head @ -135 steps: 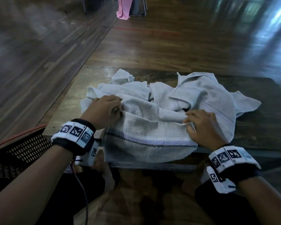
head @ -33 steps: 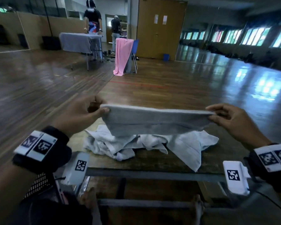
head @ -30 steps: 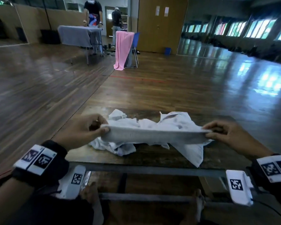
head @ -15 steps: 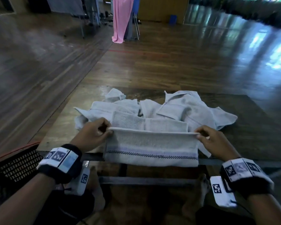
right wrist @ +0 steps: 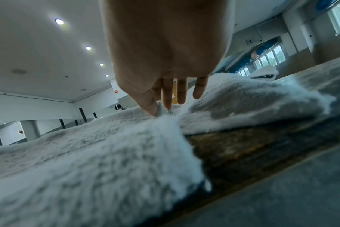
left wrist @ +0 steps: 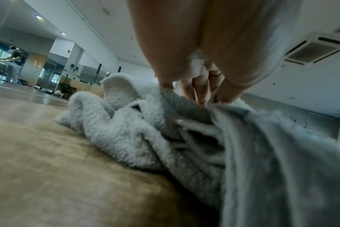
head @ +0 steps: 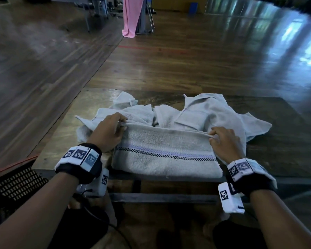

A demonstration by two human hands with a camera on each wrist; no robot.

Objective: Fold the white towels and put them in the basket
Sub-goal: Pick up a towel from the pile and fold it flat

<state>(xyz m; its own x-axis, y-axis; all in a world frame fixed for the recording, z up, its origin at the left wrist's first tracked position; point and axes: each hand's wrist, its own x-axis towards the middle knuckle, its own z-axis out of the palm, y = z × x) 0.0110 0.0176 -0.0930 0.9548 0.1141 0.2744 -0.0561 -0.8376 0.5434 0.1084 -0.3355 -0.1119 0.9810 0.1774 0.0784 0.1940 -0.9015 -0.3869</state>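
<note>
I have the striped towel (head: 166,155) laid flat along the near edge of the table (head: 285,141), its far hem pinched at both corners. My left hand (head: 107,134) nips the left corner between thumb and curled fingers; my right hand (head: 224,143) has the right corner between thumb and forefinger, the other fingers loose, as the right wrist view shows. Behind it, touching its far hem, lies the heap of unfolded towels (head: 196,114). The basket (head: 13,186) sits low at my left, beside the table, and nothing shows inside the part I can see.

By my judgement this is 1 fold made and the next about to start. What could go wrong: the near fold sits right on the table edge, and a pull toward me would slide it off. My pinches are small, so a corner could slip free and the layers would skew. The heap crowds the far hem, and when I lift or turn the towel I may snag a loose piece and drag it along. Uneven corners would leave a lopsided bundle that opens when dropped into the basket.

No brand or readable wording anywhere; the towel bears only a checked black band beside a pale purple one, and my wristbands (head: 79,155) carry square black-and-white coded markers, no letters
</note>
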